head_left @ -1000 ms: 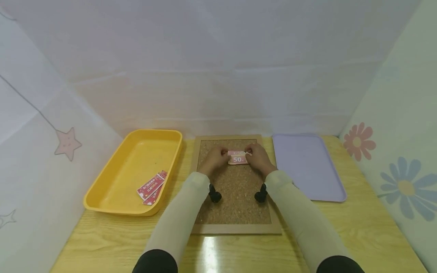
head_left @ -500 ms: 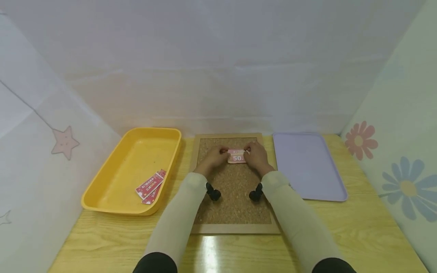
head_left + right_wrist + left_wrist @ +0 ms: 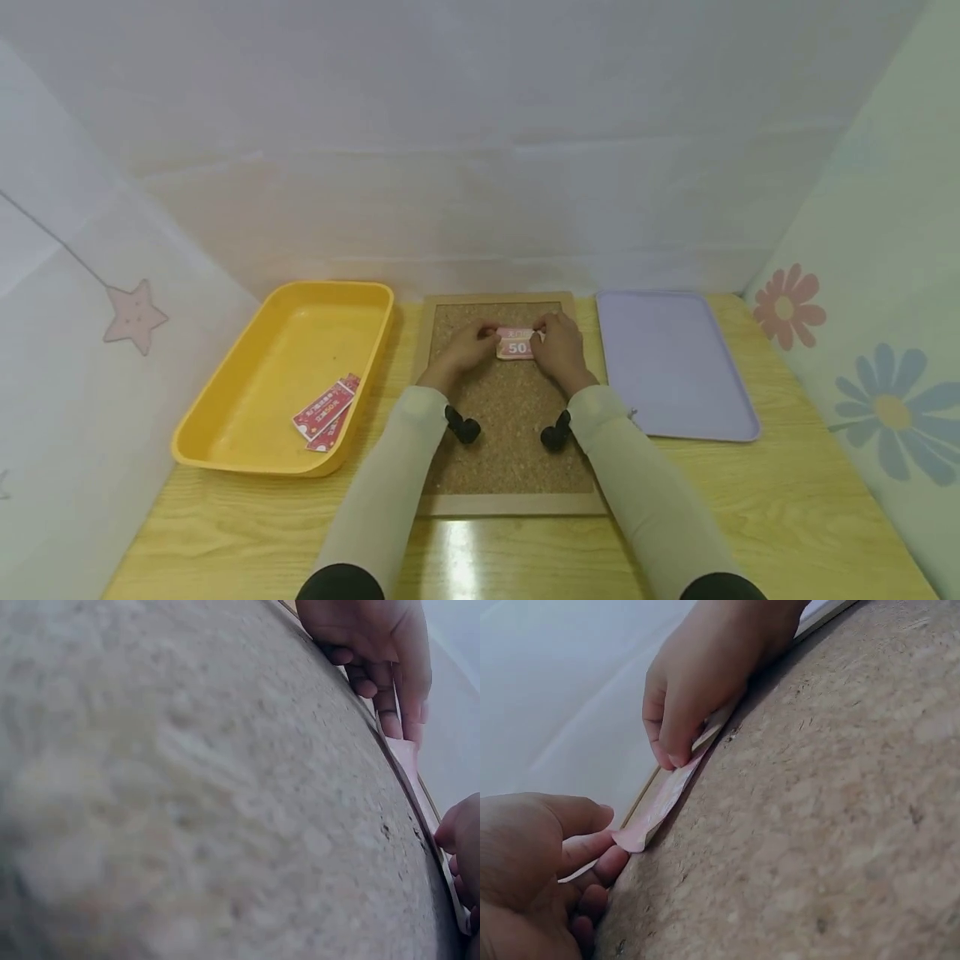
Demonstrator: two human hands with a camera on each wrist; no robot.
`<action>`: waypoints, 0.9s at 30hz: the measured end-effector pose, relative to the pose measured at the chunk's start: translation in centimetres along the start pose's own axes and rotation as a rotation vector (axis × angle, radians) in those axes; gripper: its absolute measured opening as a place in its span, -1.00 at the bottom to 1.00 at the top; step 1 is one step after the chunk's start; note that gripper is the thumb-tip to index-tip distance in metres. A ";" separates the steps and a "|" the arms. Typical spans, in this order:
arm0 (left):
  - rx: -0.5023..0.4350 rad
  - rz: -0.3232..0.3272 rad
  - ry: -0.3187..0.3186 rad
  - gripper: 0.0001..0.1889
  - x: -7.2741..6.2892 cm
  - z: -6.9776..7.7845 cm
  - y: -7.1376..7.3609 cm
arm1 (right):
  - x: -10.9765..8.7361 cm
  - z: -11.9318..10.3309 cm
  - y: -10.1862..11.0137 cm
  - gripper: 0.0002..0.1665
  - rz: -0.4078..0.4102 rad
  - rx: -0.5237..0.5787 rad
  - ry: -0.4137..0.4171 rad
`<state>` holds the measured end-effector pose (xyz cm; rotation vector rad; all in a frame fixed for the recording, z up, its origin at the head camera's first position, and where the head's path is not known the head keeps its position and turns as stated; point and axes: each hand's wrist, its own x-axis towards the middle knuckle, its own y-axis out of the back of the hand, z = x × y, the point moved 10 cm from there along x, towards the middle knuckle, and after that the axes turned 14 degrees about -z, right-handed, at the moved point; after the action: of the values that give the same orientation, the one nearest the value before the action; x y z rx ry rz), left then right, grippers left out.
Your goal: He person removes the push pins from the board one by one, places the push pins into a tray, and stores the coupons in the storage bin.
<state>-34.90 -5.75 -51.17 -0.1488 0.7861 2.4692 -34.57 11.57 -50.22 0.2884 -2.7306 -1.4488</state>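
A pink coupon (image 3: pixel 514 343) printed with a large 50 is held over the upper part of a framed cork board (image 3: pixel 517 433). My left hand (image 3: pixel 468 346) is at its left end; the left wrist view shows that end curling up against the fingertips. From the other side, my right hand (image 3: pixel 558 346) pinches the coupon, covering the end of the print. The right thumb lies on the coupon's face (image 3: pixel 664 791) in the left wrist view. In the right wrist view the coupon (image 3: pixel 405 757) spans between both hands, seen nearly edge-on.
To the left stands a yellow tray (image 3: pixel 285 333) with pink-red coupons (image 3: pixel 325 408) lying overlapped near its right wall. A flat lilac tray (image 3: pixel 675 367) is at the right of the board. White sheeting (image 3: pixel 480 208) rises behind the wooden table (image 3: pixel 525 558).
My right hand has shifted left along the coupon and now covers more of its right end. My left hand stays at the left end. The whole view has moved slightly.
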 end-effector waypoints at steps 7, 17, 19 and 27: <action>0.030 0.074 0.017 -0.61 1.0 -0.2 0.2 | -0.1 0.1 0.6 -0.81 0.023 0.024 0.004; 0.025 0.105 0.051 -0.61 0.7 -1.2 0.5 | -0.3 -0.1 -0.3 -0.79 0.010 0.066 0.023; 0.030 0.095 0.039 -0.59 0.4 -1.0 0.5 | -0.2 -0.2 -0.1 -0.80 0.030 0.065 0.032; 0.013 0.116 0.001 -0.66 -0.3 -0.5 0.8 | 0.1 -0.4 0.2 -0.82 0.043 0.068 0.047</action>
<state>-35.11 -6.68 -51.15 -0.1026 0.8329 2.5718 -34.62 11.30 -49.81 0.2605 -2.7345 -1.3245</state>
